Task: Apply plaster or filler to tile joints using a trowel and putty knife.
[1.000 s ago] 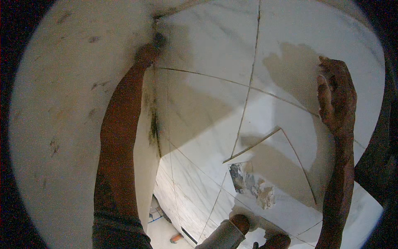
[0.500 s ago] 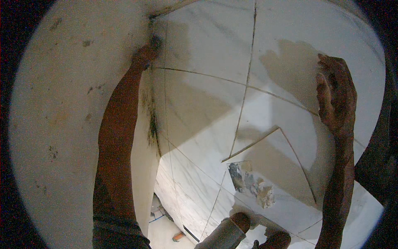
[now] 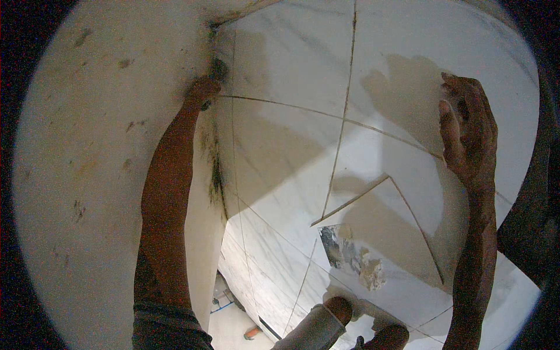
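Observation:
My left hand (image 3: 203,92) is closed at the joint where the plain plastered wall meets the white marbled tiles (image 3: 291,64). A small dark bit (image 3: 205,106) shows just below its fingers; what they hold is too blurred to make out. Right above the hand lies a dark smudge (image 3: 219,69) on the joint. On the right, my right hand (image 3: 471,125) is open, its thumb apart from the loosely bent fingers. Its fingertips are close to the tiles, beside its own shadow; I cannot tell whether they touch. Nothing shows in it.
Dark stains (image 3: 214,169) run down the joint below my left hand. A cut-out area with broken grey and beige backing (image 3: 344,251) breaks the tiles at the lower middle. My knee in grey cloth (image 3: 318,328) is at the bottom. A dark shape (image 3: 531,192) stands at the right edge.
My left hand has slid a little down the joint, and the dark smudge above it shows more fully. The right hand stays almost in place.

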`<state>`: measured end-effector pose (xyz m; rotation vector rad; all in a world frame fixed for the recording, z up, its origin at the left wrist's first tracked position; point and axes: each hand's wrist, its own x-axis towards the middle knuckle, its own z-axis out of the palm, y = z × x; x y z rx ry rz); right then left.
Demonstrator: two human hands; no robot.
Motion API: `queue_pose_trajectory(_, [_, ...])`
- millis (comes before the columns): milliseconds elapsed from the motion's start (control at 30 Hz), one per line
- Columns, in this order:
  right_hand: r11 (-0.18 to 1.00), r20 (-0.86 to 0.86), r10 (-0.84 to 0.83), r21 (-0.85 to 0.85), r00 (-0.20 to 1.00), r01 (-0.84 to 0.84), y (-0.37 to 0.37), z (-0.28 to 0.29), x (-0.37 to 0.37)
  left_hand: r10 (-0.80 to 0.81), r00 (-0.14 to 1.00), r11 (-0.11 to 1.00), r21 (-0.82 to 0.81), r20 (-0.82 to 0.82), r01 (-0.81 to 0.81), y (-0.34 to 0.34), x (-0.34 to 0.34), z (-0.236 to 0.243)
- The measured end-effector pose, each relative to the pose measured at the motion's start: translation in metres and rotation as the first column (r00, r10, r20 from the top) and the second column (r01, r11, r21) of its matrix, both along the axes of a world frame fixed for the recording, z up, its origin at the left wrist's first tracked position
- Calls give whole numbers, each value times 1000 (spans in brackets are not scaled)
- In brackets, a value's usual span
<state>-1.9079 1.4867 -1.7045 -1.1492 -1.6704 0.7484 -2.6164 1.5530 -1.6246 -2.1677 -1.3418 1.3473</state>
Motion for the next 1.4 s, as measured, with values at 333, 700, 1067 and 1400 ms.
queue_pose_trajectory(333, [1000,49,8,-13,999,-7,-5,3,3,650,749,730,168,133,-663,-27,87,10])
queue_pose_trajectory(700, [1000,78,19,12,997,-20,-10,-1,0,753,647,649,25,115,-760,-62,130,24])
queue_pose_trajectory(1067, [999,52,34,-28,998,-32,-16,3,-13,649,633,547,319,422,-774,-130,48,27])
queue_pose_trajectory(1400, [1000,81,16,-22,997,-14,-20,-1,0,765,569,536,190,302,-822,-149,89,19])
